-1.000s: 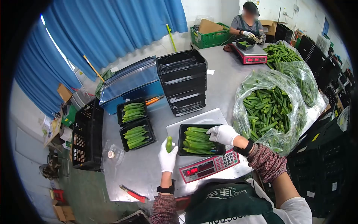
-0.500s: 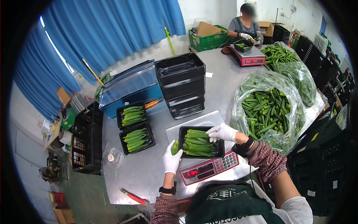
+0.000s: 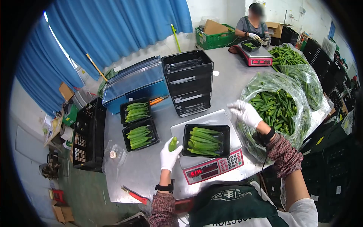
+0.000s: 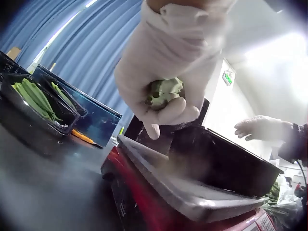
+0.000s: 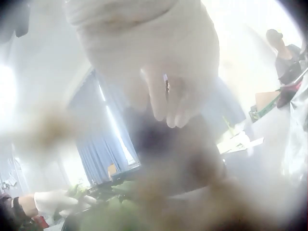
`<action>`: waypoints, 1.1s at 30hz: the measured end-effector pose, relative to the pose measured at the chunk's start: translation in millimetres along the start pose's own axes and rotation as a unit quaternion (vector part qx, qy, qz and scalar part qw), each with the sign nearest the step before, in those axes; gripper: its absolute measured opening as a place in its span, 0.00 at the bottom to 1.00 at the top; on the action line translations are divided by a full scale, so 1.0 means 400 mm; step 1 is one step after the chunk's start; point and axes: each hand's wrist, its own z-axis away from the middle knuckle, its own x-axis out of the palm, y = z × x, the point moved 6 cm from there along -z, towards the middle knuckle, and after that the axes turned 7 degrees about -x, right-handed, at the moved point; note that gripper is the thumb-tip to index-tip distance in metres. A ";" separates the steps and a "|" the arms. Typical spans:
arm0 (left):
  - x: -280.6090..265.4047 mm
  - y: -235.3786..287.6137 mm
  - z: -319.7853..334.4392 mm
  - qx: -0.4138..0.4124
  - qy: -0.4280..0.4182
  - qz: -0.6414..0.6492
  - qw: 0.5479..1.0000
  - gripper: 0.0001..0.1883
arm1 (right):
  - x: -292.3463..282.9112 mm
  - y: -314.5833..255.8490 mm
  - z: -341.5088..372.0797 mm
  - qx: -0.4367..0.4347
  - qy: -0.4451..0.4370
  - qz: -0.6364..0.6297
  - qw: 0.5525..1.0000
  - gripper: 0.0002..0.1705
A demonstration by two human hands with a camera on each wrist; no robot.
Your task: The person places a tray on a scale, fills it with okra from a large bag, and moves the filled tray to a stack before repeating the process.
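Note:
My gloved left hand (image 3: 169, 154) grips an okra (image 3: 172, 144) left of the black tray. In the left wrist view its fingers curl round the okra's pale cut end (image 4: 165, 92). The black tray (image 3: 225, 140) sits on the scale's metal platform (image 3: 235, 140), with a row of okra pods (image 3: 204, 141) inside. The scale's red display (image 3: 195, 173) reads about 0.175. My gloved right hand (image 3: 246, 113) is in the air between the tray and an open clear bag (image 3: 247, 89) of okra. Its fingers look loosely extended, with nothing visible in them; the right wrist view is hazy.
Two more black trays (image 3: 155, 140) of okra stand at the left. Tall stacked black trays (image 3: 192, 89) and a blue box (image 3: 157, 90) stand behind the scale. A red-handled cutter (image 3: 137, 196) lies near the front edge. Across the table, another person (image 3: 252, 28) works at a second scale (image 3: 257, 60).
My right hand has left the tray's pods and moved right and away toward the bag. The left hand has drawn slightly back from the tray with its okra. The display dropped from 0.185 to about 0.175.

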 end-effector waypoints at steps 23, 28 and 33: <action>-0.183 -0.093 0.029 -0.047 0.033 0.104 0.993 0.21 | 0.067 -0.252 -0.303 -0.260 0.045 0.294 0.919 0.21; -0.155 -0.079 0.031 -0.042 0.017 0.095 0.994 0.22 | 0.059 -0.218 -0.372 -0.268 0.052 0.392 0.879 0.19; -0.092 -0.078 0.042 -0.059 -0.010 0.068 0.996 0.24 | 0.078 -0.209 -0.402 -0.277 0.017 0.460 0.843 0.18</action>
